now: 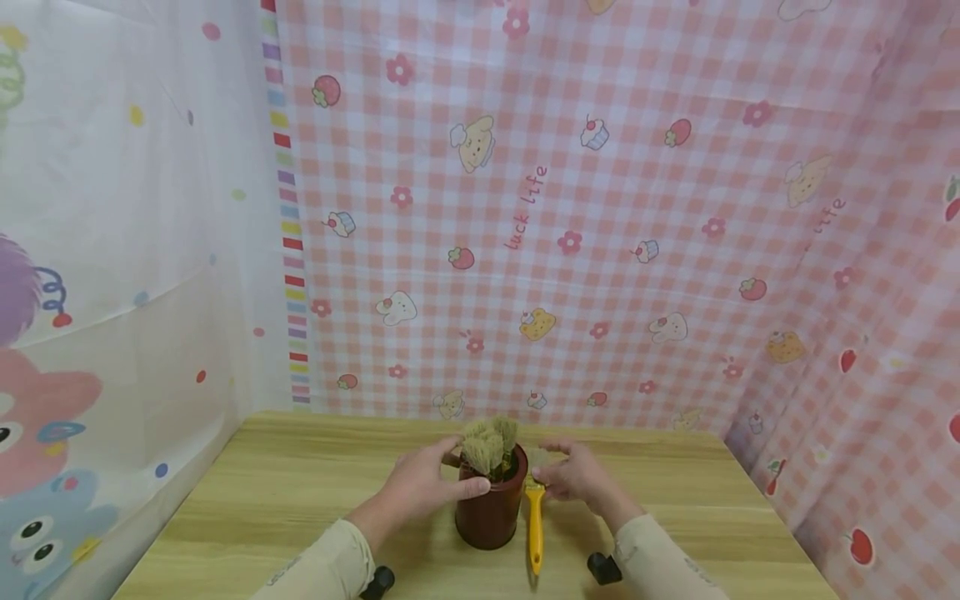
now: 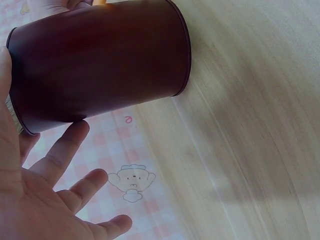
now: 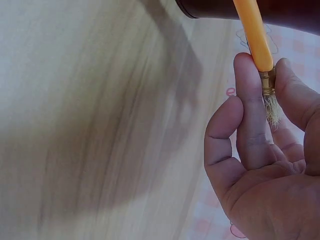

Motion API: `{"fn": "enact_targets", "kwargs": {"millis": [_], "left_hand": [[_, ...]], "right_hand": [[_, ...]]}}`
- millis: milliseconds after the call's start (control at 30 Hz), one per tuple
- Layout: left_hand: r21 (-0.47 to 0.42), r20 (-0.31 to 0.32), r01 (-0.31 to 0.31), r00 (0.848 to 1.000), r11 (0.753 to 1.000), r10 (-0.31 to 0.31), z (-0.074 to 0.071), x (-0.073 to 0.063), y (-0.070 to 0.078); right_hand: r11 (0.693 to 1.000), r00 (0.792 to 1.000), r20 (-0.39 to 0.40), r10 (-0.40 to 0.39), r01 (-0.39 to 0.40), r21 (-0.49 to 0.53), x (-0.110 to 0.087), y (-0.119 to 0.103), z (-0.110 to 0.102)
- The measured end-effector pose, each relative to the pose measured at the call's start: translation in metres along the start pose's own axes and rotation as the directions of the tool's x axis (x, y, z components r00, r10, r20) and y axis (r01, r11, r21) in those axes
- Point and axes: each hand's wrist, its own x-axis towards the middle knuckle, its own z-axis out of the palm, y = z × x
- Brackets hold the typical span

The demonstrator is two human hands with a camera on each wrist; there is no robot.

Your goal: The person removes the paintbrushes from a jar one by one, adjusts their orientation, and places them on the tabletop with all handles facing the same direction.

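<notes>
A dark brown cylindrical holder [image 1: 487,518] stands upright on the table, with the pale bristles of several brushes [image 1: 486,446] sticking out of its top. My left hand [image 1: 423,481] holds it near the rim, thumb in front and fingers around the far left side; in the left wrist view a fingertip meets the wall of the holder [image 2: 105,60]. Just right of the holder, my right hand [image 1: 577,477] pinches a paintbrush [image 1: 535,521] between thumb and fingers at its metal ferrule. Its bristles point up and its yellow handle [image 3: 255,37] hangs down.
The wood-grain table [image 1: 300,508] runs back to a pink checked curtain [image 1: 495,208]. A white patterned curtain [image 1: 172,250] hangs on the left, and more patterned cloth [image 1: 892,375] on the right. Small black pieces [image 1: 603,568] show beside both wrists.
</notes>
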Motion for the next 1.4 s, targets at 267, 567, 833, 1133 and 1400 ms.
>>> {"fn": "enact_targets", "kwargs": {"millis": [267,567,833,1133,1400], "left_hand": [[-0.003,0.002,-0.015,1.0,1.0,0.015,0.0,0.005,-0.004],[0.002,0.009,-0.023,1.0,1.0,0.023,0.001,0.005,-0.006],[0.004,0.008,-0.014,1.0,1.0,0.014,0.001,0.004,-0.005],[-0.007,0.016,-0.012,1.0,1.0,0.012,0.0,0.005,-0.006],[-0.008,0.011,-0.02,1.0,1.0,0.02,0.003,0.005,-0.008]], "right_hand": [[0.999,1.0,0.013,0.003,-0.002,-0.035,-0.001,0.004,0.006],[0.998,0.999,-0.004,0.035,-0.035,-0.052,-0.002,0.01,0.011],[0.997,1.0,-0.006,0.03,-0.031,-0.065,0.0,0.013,0.016],[0.997,1.0,-0.026,0.018,-0.02,-0.075,-0.002,0.018,0.02],[0.99,0.998,-0.053,-0.024,0.016,-0.138,-0.002,0.023,0.022]]}}
